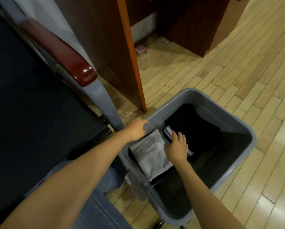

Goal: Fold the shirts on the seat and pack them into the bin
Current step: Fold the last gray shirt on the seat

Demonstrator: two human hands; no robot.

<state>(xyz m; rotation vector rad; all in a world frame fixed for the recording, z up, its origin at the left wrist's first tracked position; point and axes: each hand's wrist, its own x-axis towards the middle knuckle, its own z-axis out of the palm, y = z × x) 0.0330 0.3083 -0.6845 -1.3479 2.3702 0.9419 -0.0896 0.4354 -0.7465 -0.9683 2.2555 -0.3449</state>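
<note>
A grey plastic bin (221, 111) stands on the floor right of the seat. Inside it, a folded grey shirt (150, 156) lies against the near-left wall, on top of dark clothing. A folded black shirt (191, 128) fills the far part of the bin, and a white folded edge (169, 132) shows between the two. My left hand (136, 129) rests at the bin's left rim, at the grey shirt's top-left corner, fingers curled. My right hand (177, 148) lies flat inside the bin, fingers spread, pressing beside the grey shirt's right edge.
The black seat (30, 104) fills the left, with a grey frame and a red-brown armrest (69, 61). A dark wooden panel (121, 55) stands just beyond the bin. Light wooden flooring (237, 63) stretches to the right. My blue trouser leg (95, 209) is below.
</note>
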